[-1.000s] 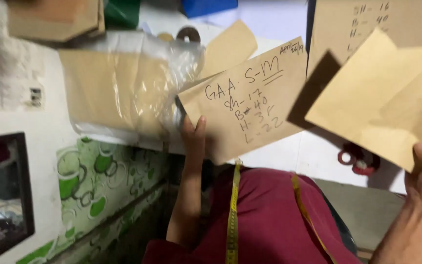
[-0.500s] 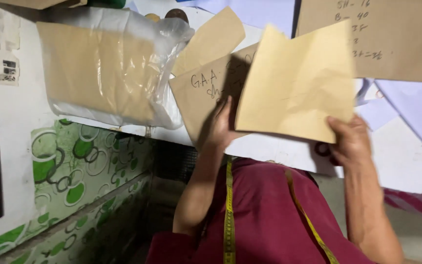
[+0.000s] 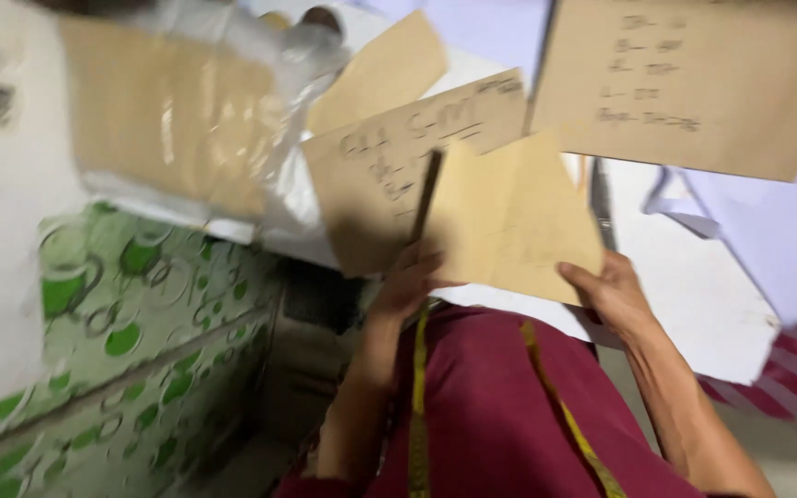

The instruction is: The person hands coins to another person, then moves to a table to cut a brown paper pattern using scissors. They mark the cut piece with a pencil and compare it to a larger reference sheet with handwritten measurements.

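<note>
Both forearms raised; left hand [image 3: 405, 284] fingers curled, gripping; right hand [image 3: 612, 293] thumb up, fingers pinching

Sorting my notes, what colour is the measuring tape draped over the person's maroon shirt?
Yellow: the measuring tape shows best in the head view.

We see the left hand [image 3: 408, 281] holding the bottom edge of a brown cardboard piece with handwriting [image 3: 389, 175]. The right hand [image 3: 615, 295] holds the lower corner of a plain tan paper piece [image 3: 518, 217], which lies partly over the written one. A thin dark stick [image 3: 426, 194] stands between the two pieces; we cannot tell which hand holds it. A yellow measuring tape [image 3: 420, 387] hangs over the dark red shirt [image 3: 500, 415]. To the left is a clear plastic bag with brown sheets inside [image 3: 177, 129]. Another big brown cardboard sheet [image 3: 694, 83] is at the top right, on the white table [image 3: 694, 277]. A green and white patterned cloth [image 3: 131, 314] hangs on the left.
</note>
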